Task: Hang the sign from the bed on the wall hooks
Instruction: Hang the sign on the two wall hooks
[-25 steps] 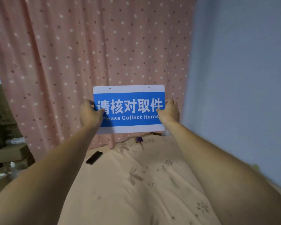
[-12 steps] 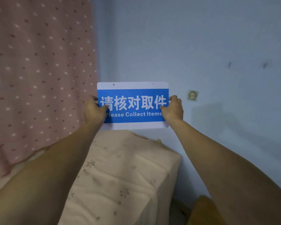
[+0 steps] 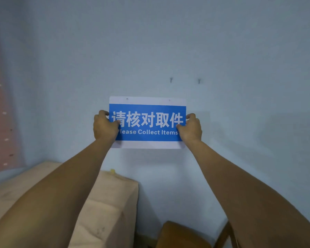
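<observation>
A blue and white sign [image 3: 148,122] reading "Please Collect Items" is held upright in front of the pale blue wall [image 3: 168,42]. My left hand [image 3: 104,126] grips its left edge and my right hand [image 3: 191,127] grips its right edge. Two small holes sit along the sign's white top strip. Two small dark hooks, the left hook [image 3: 171,80] and the right hook [image 3: 199,80], stick out of the wall above and to the right of the sign. The sign's top edge is below the hooks and apart from them.
The bed [image 3: 111,203] with a beige floral cover ends at the lower left, against the wall. A pink dotted curtain [image 3: 0,113] hangs at the far left. A brown wooden chair [image 3: 183,235] stands at the bottom, right of the bed.
The view has swung right, from the curtain to the blue wall. Both hands carried the sign along, and the two hooks now stand just above its right half.
</observation>
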The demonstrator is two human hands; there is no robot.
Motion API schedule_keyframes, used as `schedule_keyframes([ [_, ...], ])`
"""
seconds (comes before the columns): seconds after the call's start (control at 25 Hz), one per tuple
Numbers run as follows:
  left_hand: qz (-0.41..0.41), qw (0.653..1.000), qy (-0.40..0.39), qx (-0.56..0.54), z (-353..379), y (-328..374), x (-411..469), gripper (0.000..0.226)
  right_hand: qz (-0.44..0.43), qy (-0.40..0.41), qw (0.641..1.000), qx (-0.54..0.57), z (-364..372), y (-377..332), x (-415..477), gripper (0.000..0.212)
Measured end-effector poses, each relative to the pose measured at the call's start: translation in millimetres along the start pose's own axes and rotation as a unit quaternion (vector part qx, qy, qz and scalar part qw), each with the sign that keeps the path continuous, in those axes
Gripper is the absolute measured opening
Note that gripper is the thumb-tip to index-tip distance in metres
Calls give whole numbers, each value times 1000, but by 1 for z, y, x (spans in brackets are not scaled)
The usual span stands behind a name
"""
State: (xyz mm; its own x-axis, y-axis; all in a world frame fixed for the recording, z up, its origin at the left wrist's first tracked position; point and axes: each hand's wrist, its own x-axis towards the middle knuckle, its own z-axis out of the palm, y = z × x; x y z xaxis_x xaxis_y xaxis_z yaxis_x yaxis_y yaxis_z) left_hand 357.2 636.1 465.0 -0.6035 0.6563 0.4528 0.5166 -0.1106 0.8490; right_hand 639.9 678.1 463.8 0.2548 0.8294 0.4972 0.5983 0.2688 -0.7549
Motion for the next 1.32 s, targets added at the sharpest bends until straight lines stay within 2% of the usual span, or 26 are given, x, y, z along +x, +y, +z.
schedule_keyframes([
  [0.32,36,997,-63,-38,130,37,35,42,37,71,997,-8,-30,64,81,42],
  [0.76,78,986,-118,-93,263,68,133,41,32,188,982,-1,-13,90,193,43],
  [1.16,73,986,-101,-109,326,85,197,43,11,181,982,46,13,101,272,42],
  [1.32,64,987,-97,-109,341,83,213,43,2,177,984,33,22,103,296,42],
])
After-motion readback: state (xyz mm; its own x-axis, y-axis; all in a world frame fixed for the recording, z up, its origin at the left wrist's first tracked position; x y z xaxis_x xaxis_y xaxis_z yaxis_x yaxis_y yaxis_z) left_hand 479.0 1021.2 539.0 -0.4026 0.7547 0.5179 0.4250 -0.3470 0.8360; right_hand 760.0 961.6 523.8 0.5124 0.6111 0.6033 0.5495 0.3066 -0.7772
